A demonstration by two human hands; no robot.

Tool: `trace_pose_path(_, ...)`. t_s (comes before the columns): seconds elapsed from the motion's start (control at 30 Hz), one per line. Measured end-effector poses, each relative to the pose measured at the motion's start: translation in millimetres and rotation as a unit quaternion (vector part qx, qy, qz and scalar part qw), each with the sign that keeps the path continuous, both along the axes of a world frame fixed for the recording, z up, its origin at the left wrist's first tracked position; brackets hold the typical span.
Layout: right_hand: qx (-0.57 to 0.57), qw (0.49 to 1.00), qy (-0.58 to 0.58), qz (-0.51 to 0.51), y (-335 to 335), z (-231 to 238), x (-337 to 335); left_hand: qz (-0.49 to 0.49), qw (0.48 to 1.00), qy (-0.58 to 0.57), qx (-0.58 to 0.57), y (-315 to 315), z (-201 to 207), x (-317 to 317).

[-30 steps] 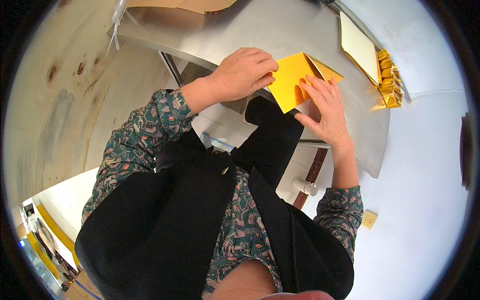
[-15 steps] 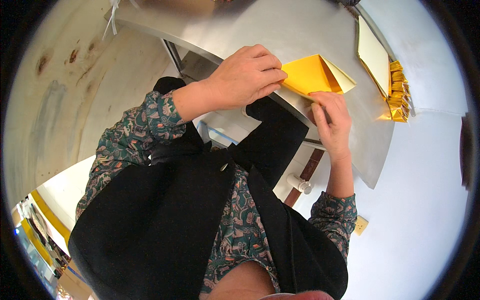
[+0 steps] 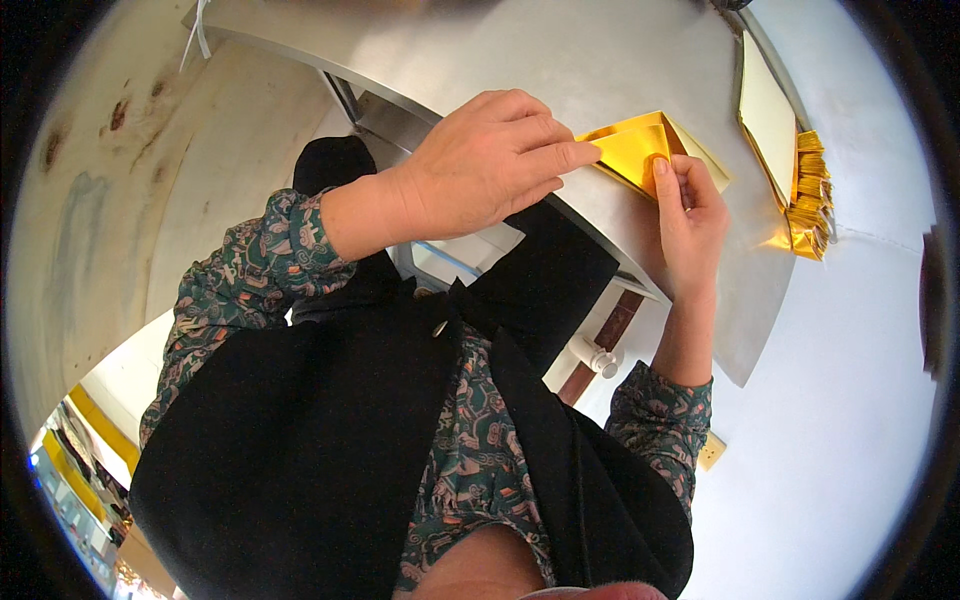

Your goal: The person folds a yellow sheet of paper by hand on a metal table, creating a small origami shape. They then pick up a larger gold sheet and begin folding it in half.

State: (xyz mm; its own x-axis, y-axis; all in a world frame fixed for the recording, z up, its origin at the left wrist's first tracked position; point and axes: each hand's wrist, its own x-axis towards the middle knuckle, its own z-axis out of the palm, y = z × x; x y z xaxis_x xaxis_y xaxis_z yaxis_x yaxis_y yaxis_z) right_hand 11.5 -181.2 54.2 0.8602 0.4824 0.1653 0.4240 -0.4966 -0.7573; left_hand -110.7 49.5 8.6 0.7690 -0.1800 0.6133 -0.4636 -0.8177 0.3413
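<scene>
A sheet of gold foil paper [image 3: 630,150], pale on its other side, is partly folded above the near edge of the metal table. My left hand [image 3: 500,160] is closed, with its fingertips pinching the paper's left corner. On the other side, my right hand [image 3: 692,220] pinches a turned-up shiny flap between thumb and fingers. The thumb lies on the gold face. Behind my right hand a pale-backed corner of the sheet sticks out to the right. The fingertips beneath the paper are hidden.
The metal table [image 3: 620,60] runs across the top and down the right. Near its right edge lie a stack of pale sheets [image 3: 765,125] and a row of folded gold papers [image 3: 810,200], by the white wall [image 3: 850,400]. White strips [image 3: 197,35] hang at upper left.
The near side of the gold paper is now folded up, showing a shiny face. My right hand has moved up and right with that flap; my left hand stays at the left corner.
</scene>
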Motion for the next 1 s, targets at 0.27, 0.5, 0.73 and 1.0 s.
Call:
trace_pose_path(0.27, -0.054, 0.998, -0.013, -0.029, 4.4, -7.0, 8.2, 0.037, 0.999, 0.006, -0.008, -3.8, -2.8, -6.0)
trace_pose_path(0.5, -0.055, 0.997, -0.016, -0.055, 8.2, -12.5, 4.3, 0.03, 0.999, 0.023, -0.036, -0.9, -4.9, -13.8)
trace_pose_path(0.73, -0.044, 0.997, -0.005, -0.064, 11.5, -9.6, 1.6, 0.028, 0.998, 0.039, -0.032, 1.3, -4.5, -14.9)
trace_pose_path(1.0, -0.041, 0.998, 0.006, -0.049, 12.3, -6.2, 0.4, 0.029, 0.998, 0.055, -0.021, 1.3, -2.4, -14.8)
